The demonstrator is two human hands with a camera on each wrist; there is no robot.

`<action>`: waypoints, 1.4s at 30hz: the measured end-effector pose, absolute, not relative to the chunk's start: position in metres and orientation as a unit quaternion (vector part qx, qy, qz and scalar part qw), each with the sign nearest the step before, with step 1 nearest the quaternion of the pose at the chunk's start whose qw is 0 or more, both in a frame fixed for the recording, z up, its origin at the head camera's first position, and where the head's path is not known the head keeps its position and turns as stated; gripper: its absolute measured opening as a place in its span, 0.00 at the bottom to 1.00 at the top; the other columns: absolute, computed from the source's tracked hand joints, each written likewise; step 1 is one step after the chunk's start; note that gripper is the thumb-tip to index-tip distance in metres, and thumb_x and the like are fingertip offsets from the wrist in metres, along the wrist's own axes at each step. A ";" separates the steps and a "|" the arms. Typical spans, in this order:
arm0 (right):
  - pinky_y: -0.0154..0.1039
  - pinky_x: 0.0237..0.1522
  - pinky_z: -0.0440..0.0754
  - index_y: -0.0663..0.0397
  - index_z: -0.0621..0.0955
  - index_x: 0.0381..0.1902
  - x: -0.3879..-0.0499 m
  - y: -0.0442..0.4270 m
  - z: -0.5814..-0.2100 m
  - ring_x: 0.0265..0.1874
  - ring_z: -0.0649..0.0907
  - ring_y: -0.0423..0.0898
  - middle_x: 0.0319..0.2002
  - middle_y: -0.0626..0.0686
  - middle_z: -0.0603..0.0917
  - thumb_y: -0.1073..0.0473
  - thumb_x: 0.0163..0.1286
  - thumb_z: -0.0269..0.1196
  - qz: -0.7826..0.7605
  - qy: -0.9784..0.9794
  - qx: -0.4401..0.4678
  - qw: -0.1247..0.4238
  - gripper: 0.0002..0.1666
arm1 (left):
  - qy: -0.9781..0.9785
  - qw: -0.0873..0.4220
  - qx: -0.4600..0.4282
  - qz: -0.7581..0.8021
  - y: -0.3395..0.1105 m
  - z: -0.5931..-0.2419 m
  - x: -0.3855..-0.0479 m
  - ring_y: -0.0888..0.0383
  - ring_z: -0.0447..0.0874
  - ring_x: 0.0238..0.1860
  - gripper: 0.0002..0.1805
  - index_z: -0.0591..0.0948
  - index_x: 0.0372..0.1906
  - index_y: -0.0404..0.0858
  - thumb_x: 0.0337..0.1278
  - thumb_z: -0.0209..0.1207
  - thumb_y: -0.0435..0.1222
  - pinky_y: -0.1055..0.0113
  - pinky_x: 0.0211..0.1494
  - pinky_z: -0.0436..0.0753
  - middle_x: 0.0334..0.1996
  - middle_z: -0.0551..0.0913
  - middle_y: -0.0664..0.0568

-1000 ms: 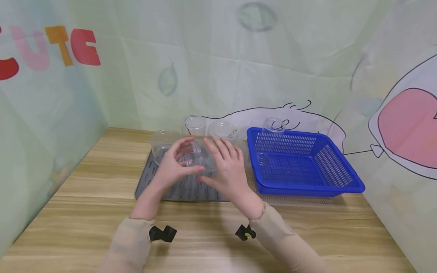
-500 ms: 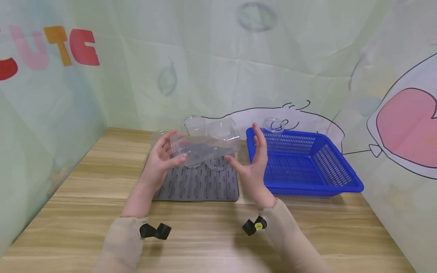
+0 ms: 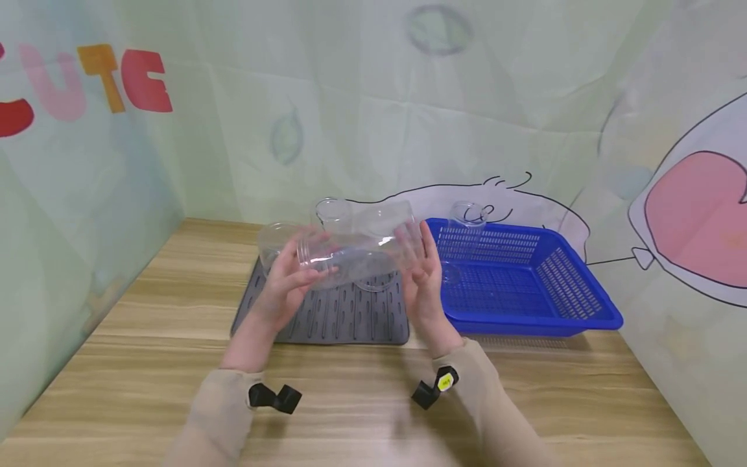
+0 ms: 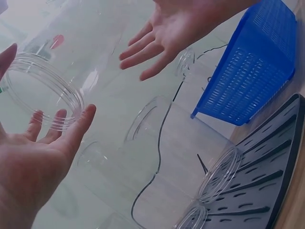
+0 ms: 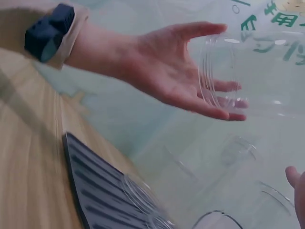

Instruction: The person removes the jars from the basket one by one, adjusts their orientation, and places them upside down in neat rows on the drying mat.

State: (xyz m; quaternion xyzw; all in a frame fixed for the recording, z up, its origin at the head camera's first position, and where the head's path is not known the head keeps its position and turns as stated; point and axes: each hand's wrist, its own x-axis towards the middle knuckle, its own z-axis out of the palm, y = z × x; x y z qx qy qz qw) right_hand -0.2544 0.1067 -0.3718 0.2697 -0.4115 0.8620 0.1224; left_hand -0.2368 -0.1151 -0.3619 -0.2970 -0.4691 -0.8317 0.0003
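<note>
A large clear jar (image 3: 362,256) lies on its side in the air above a grey ridged mat (image 3: 350,324). My left hand (image 3: 286,279) grips its threaded mouth, thumb on the near side and fingers around the rim, as the right wrist view also shows. At the jar's other end is my right hand (image 3: 425,282); its fingers (image 4: 147,50) look straight in the left wrist view, along the jar's side. Whether they press on it I cannot tell. More clear jars stand on the mat: one on the left (image 3: 277,237), one at the back (image 3: 332,211), another partly hidden behind the held jar.
A blue plastic basket (image 3: 528,322) with slotted walls stands to the right of the mat. In its back left corner is a clear jar (image 3: 467,217). Beneath everything is a wooden table (image 3: 350,402), and printed cloth (image 3: 362,110) hangs close behind and at both sides.
The held jar has come up off the mat area and turned onto its side. My right hand moved away to the right, then came back in to the jar's far end.
</note>
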 end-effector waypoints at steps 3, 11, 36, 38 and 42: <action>0.47 0.67 0.74 0.50 0.61 0.74 -0.250 0.100 -0.369 0.64 0.73 0.46 0.66 0.47 0.73 0.35 0.46 0.75 0.870 -0.383 0.294 0.099 0.63 | -0.467 -0.006 -0.297 -0.833 -0.111 -0.363 -0.238 0.57 0.77 0.60 0.32 0.66 0.66 0.44 0.52 0.51 0.25 0.64 0.60 0.82 0.62 0.73 0.52; 0.56 0.72 0.65 0.33 0.73 0.64 -0.241 0.088 -0.365 0.66 0.72 0.46 0.66 0.43 0.74 0.35 0.48 0.73 0.889 -0.339 0.306 0.030 0.44 | -0.473 -0.019 -0.287 -0.833 -0.104 -0.366 -0.239 0.52 0.72 0.64 0.36 0.61 0.68 0.43 0.49 0.48 0.23 0.64 0.60 0.82 0.67 0.66 0.45; 0.61 0.72 0.64 0.33 0.71 0.65 -0.236 0.081 -0.352 0.65 0.73 0.48 0.67 0.47 0.73 0.38 0.43 0.77 0.897 -0.352 0.263 0.043 0.49 | -0.483 -0.029 -0.308 -0.819 -0.114 -0.364 -0.237 0.54 0.66 0.70 0.44 0.53 0.74 0.41 0.52 0.57 0.26 0.65 0.65 0.77 0.73 0.59 0.44; 0.59 0.71 0.65 0.33 0.70 0.66 -0.236 0.081 -0.351 0.66 0.73 0.48 0.67 0.47 0.73 0.38 0.42 0.78 0.895 -0.359 0.263 0.043 0.51 | -0.488 -0.019 -0.314 -0.814 -0.118 -0.363 -0.237 0.57 0.66 0.70 0.44 0.52 0.75 0.40 0.54 0.60 0.29 0.66 0.66 0.75 0.73 0.58 0.45; 0.54 0.69 0.71 0.37 0.68 0.69 -0.239 0.081 -0.351 0.65 0.73 0.49 0.67 0.48 0.72 0.38 0.42 0.78 0.889 -0.371 0.265 0.048 0.56 | -0.477 0.021 -0.314 -0.821 -0.130 -0.363 -0.240 0.58 0.67 0.69 0.42 0.56 0.74 0.40 0.58 0.64 0.39 0.67 0.68 0.74 0.71 0.64 0.50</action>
